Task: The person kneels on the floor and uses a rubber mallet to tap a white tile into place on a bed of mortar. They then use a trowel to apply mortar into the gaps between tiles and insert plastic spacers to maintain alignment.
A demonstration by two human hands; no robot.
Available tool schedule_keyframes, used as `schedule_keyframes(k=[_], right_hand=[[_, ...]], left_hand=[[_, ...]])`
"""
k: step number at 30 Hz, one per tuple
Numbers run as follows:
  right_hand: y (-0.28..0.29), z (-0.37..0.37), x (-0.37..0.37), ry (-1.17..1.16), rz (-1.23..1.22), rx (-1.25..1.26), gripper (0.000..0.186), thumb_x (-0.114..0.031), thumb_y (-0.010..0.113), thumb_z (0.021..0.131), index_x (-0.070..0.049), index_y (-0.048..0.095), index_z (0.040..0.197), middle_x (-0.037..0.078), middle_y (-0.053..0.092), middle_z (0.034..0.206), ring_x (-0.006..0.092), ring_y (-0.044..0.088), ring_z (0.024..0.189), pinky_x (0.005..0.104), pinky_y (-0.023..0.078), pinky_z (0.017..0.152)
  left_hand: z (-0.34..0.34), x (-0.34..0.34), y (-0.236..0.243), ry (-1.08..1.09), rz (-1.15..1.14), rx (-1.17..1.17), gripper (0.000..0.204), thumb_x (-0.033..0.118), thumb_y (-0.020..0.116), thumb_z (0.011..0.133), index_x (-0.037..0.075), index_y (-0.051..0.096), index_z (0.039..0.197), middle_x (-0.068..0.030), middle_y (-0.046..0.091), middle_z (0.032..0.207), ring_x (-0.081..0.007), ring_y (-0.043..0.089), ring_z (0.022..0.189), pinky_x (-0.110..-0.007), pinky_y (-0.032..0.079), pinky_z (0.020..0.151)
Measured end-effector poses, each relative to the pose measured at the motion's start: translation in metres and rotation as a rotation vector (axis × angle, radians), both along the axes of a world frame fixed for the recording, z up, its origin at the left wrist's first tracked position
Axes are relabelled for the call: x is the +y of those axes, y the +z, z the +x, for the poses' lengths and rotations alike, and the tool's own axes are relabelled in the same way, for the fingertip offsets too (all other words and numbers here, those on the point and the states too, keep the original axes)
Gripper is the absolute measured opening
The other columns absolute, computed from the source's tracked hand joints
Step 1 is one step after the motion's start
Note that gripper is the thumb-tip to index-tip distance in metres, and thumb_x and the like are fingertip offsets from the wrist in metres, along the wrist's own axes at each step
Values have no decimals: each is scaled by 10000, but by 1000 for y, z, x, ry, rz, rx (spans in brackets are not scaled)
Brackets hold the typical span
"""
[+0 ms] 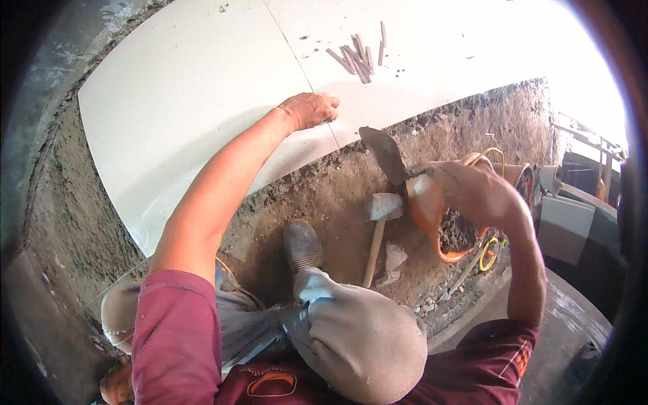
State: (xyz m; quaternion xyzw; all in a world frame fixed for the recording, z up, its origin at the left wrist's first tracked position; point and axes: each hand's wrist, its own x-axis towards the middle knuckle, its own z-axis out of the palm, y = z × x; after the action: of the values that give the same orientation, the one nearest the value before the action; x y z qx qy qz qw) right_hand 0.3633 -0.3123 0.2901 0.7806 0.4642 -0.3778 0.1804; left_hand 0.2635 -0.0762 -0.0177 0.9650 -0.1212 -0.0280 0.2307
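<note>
My left hand (312, 109) rests on the large pale tiles (155, 115) at their seam, fingers curled; I cannot make out what, if anything, they hold. My right hand (462, 185) grips a trowel, its metal blade (381, 152) raised beside the tiles' near edge, above an orange bucket (432, 223) with mortar inside. A mallet with a pale head (385, 206) and wooden handle lies on the dirt below. Several thin brown strips (358, 57) lie scattered on the right-hand tile, beyond my left hand.
My knees and boot (300, 243) are on the dirt strip (263, 209) along the tiles. Broken pale pieces (393, 260) lie beside the mallet. Yellow tubing (489, 256) loops near the bucket. At the right stand stacked boards (567, 229) and cluttered objects; a rough concrete border (50, 135) runs at left.
</note>
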Motion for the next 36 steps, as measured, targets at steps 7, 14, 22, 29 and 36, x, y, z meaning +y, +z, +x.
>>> schedule_keyframes(k=[7, 14, 22, 29, 36], right_hand=[[-48, -2, -24, -186, 134, 129, 415, -226, 700, 830, -62, 600, 1197, 204, 664, 1125, 382, 642, 1036, 453, 501, 884], [-61, 1, -10, -192, 69, 85, 401, -258, 702, 842, -60, 599, 1175, 211, 688, 986, 390, 663, 956, 470, 506, 842], [-70, 4, -4, -163, 42, 88, 462, -264, 711, 837, -61, 599, 1236, 200, 676, 1092, 373, 649, 1033, 456, 504, 892], [-67, -1, 12, 87, 167, 82, 457, -251, 704, 842, -50, 605, 1241, 191, 677, 1116, 365, 636, 1077, 457, 483, 956], [-61, -14, 27, 132, 42, 41, 436, -237, 691, 850, -43, 608, 1231, 174, 671, 1139, 363, 628, 1083, 453, 478, 967]], left_hand=[[8, 7, -1, -26, -128, 61, 97, 63, 534, 902, 95, 626, 905, -40, 589, 924, -222, 649, 930, -370, 587, 814], [-6, 6, -6, 7, -185, -70, 84, 81, 552, 930, 93, 635, 936, -46, 595, 905, -225, 645, 930, -380, 562, 810], [-11, 2, -6, 52, -238, -110, 78, 108, 543, 940, 84, 616, 922, -45, 585, 883, -225, 626, 922, -382, 534, 860], [-16, -1, -10, 110, -229, -109, 107, 125, 528, 942, 94, 630, 937, -36, 581, 900, -219, 612, 955, -369, 526, 916], [-19, -1, -15, 100, -211, -133, 127, 110, 521, 939, 102, 644, 968, -27, 592, 961, -217, 589, 1016, -356, 518, 966]])
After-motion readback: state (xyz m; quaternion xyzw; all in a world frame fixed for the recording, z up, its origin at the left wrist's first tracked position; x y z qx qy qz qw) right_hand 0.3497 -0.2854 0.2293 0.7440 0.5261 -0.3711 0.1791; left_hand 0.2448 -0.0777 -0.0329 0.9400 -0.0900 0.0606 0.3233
